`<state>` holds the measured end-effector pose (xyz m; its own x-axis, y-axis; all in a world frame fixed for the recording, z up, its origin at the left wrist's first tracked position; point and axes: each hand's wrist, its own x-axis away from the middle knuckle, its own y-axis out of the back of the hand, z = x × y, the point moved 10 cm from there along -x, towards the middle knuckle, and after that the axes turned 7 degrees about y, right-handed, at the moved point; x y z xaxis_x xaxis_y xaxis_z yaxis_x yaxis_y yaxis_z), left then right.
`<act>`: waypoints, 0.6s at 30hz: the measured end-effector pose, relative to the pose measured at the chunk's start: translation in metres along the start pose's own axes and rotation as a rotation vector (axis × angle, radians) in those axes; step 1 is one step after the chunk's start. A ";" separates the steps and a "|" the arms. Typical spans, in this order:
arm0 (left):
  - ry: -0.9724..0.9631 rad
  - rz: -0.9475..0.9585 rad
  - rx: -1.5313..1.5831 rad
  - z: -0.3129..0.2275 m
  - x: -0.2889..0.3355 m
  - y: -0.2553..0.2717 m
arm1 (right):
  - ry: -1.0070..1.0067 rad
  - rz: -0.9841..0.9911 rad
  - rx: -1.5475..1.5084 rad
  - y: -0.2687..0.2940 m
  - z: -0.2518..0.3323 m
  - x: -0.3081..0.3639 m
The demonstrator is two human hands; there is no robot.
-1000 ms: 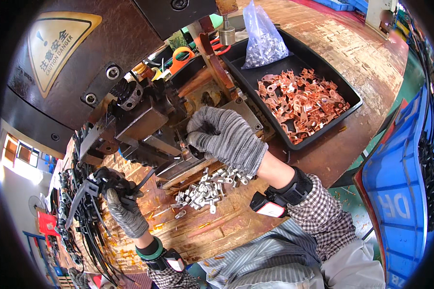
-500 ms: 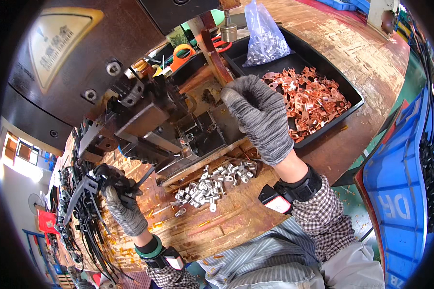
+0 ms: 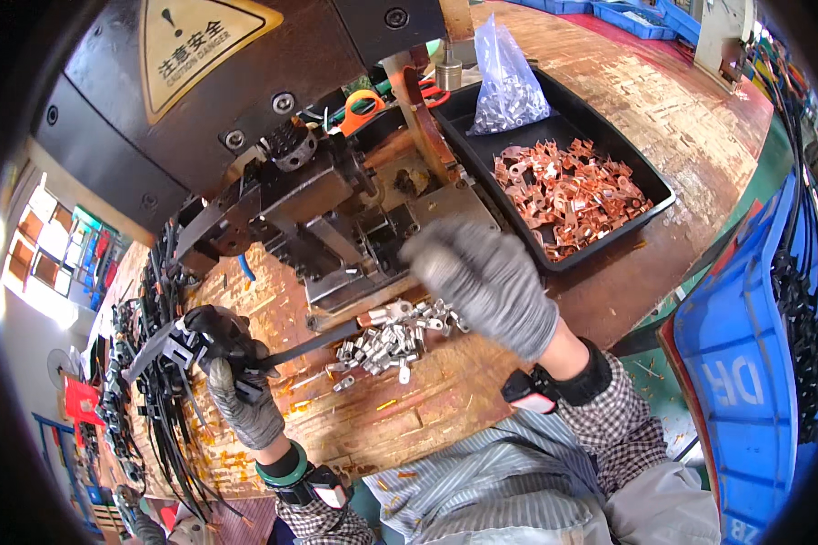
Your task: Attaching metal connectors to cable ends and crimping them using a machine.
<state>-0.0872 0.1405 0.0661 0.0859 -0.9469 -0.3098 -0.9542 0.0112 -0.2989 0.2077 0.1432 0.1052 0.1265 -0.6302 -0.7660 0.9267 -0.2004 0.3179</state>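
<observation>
My left hand [image 3: 245,411], in a grey knit glove, is closed round a black plug connector [image 3: 223,341] at the left of the bench. A thick black cable [image 3: 314,346] runs right from the connector. Its copper-coloured end [image 3: 373,317] lies at the edge of a pile of silver cable lugs [image 3: 393,347]. My right hand [image 3: 486,282], gloved alike, hovers by the right side of the lug pile, in front of the press tooling [image 3: 364,241]. Motion smears its fingers, so whether they hold anything is hidden.
A black tray [image 3: 600,113] at the right holds copper terminals [image 3: 573,195] and a clear bag of small metal parts [image 3: 511,91]. The dark press body [image 3: 245,82] fills the upper left. Bundled black cables [image 3: 159,400] lie left. A blue crate [image 3: 745,318] stands right.
My right hand has moved down and nearer, away from the tray side. The cable from my left hand now reaches the lug pile, its copper-coloured end showing. The whole view has shifted slightly.
</observation>
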 end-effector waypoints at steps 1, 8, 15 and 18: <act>-0.038 -0.001 0.001 -0.003 0.003 -0.010 | -0.034 0.153 -0.068 -0.017 0.003 0.008; -0.149 -0.076 -0.279 0.007 0.072 0.031 | -0.250 0.522 -0.460 -0.076 0.016 0.081; -0.736 -0.330 -1.132 -0.058 0.108 0.036 | -0.322 0.476 -0.100 -0.055 0.030 0.109; -0.638 -0.135 -1.120 -0.075 0.099 -0.064 | -0.259 0.610 0.045 -0.061 0.010 0.120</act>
<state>-0.0388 0.0215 0.1227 0.0243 -0.5969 -0.8019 -0.6196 -0.6385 0.4565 0.1632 0.0724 -0.0011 0.5292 -0.7995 -0.2840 0.6997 0.2219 0.6791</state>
